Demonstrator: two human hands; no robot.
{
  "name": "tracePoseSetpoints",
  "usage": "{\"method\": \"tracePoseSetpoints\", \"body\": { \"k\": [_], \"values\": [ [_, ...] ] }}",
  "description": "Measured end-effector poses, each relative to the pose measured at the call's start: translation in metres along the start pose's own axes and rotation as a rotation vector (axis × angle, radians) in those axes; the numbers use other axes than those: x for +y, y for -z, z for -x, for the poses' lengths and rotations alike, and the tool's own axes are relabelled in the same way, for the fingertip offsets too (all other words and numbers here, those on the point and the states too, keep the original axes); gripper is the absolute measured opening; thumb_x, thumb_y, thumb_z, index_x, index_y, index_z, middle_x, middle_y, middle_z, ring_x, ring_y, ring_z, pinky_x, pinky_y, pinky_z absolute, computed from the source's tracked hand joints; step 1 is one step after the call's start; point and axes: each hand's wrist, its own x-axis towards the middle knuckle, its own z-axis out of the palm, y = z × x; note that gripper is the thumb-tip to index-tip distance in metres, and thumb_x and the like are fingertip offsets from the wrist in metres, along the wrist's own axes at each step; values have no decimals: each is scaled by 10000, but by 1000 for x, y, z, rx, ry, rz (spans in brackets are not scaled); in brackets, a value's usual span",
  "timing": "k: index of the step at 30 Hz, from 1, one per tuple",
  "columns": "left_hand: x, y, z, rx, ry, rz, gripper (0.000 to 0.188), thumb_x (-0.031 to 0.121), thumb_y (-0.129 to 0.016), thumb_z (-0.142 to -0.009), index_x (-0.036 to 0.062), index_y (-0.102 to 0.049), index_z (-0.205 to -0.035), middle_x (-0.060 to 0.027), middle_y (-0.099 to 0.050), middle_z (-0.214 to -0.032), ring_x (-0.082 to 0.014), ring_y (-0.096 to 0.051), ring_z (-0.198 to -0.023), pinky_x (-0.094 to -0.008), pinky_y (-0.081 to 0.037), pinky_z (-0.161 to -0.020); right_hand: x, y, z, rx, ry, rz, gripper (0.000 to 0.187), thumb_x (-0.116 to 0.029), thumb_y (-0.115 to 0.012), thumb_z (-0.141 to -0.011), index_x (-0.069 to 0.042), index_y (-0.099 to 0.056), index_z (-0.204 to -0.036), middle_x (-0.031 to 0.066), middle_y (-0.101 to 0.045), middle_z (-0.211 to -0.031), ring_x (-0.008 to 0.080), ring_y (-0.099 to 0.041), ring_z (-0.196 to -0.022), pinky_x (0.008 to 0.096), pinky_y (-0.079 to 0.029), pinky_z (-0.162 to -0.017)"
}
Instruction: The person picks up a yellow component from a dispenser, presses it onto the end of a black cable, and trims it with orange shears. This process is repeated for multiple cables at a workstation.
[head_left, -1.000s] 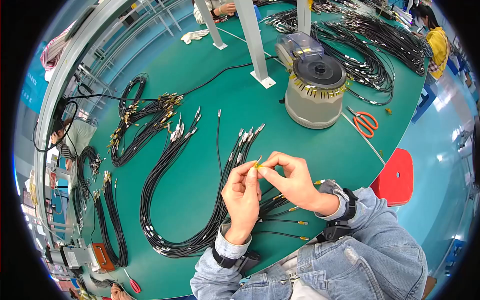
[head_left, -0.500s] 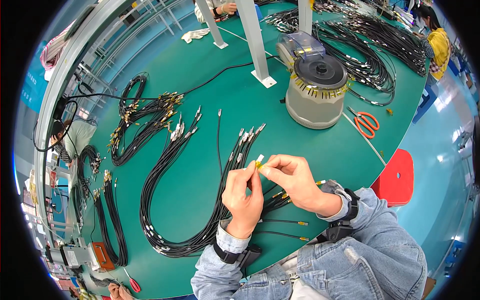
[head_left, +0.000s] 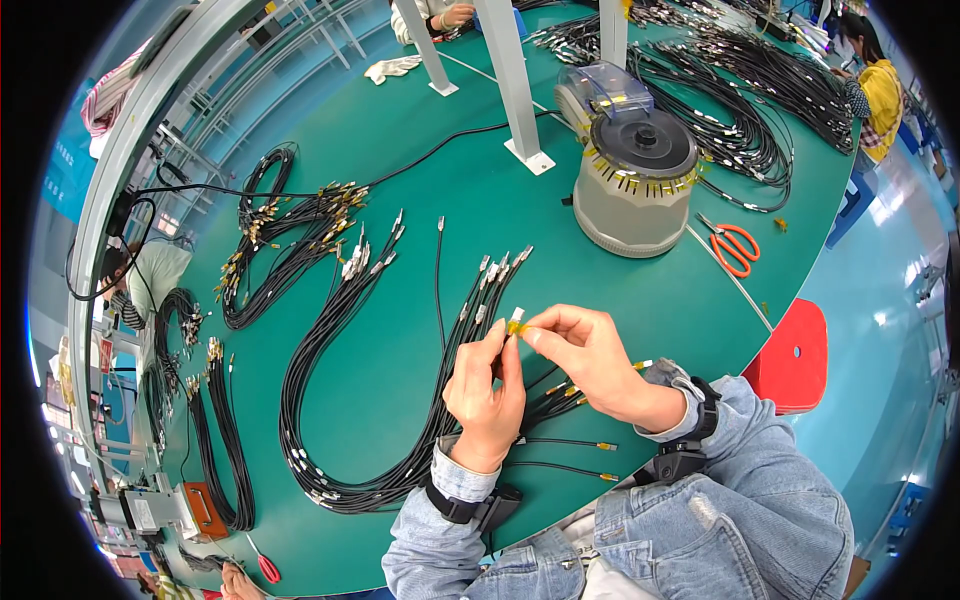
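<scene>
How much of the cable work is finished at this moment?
Done, it seems: a few cables with yellow ends lie under the right hand. In hand: both hands, left hand too, pinch a yellow piece on one cable end. Left: the long black bundle beside them.

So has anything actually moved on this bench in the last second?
Barely. Both hands, left hand and right hand, stay pinched on the yellow-tipped cable end, shifted only slightly. The black cable bundles, grey round machine and orange scissors lie as before.
</scene>
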Motion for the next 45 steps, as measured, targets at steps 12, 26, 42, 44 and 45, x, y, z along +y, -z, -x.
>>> {"method": "tracePoseSetpoints", "body": {
  "k": [12,26,42,44,45],
  "values": [
    [-6,-1,1,17,-151,-32,290,-69,-680,-726,12,-615,-996,-61,-578,-704,-129,-520,-497,-238,-412,-420,-5,7,-6,-60,31,22,166,-129,-568,-873,8,-586,-966,27,-568,-916,92,-497,-863,251,-403,-790],
    [3,1,1,-19,69,122,169,-65,-700,-701,10,-612,-824,-54,-569,-654,-120,-512,-469,-223,-408,-414,3,7,-3,-104,149,3,51,-29,-600,-832,19,-596,-849,59,-561,-916,132,-516,-875,282,-409,-799],
    [3,3,1,-9,18,80,167,-65,-702,-702,12,-597,-806,-61,-578,-661,-125,-538,-474,-224,-412,-402,3,3,-2,-66,263,9,68,-48,-625,-820,15,-602,-805,52,-560,-859,129,-509,-823,272,-396,-768],
    [3,3,1,-14,10,72,170,-66,-702,-701,12,-597,-810,-63,-580,-664,-126,-540,-474,-224,-414,-401,3,3,-2,-62,259,11,71,-50,-625,-821,15,-602,-803,47,-561,-848,126,-509,-816,272,-395,-759],
    [4,3,0,-15,5,68,172,-66,-702,-700,12,-597,-811,-64,-581,-666,-127,-541,-475,-224,-415,-401,3,3,-2,-61,257,12,73,-52,-625,-822,15,-602,-802,45,-562,-842,125,-509,-813,272,-395,-755]
  ]
}}
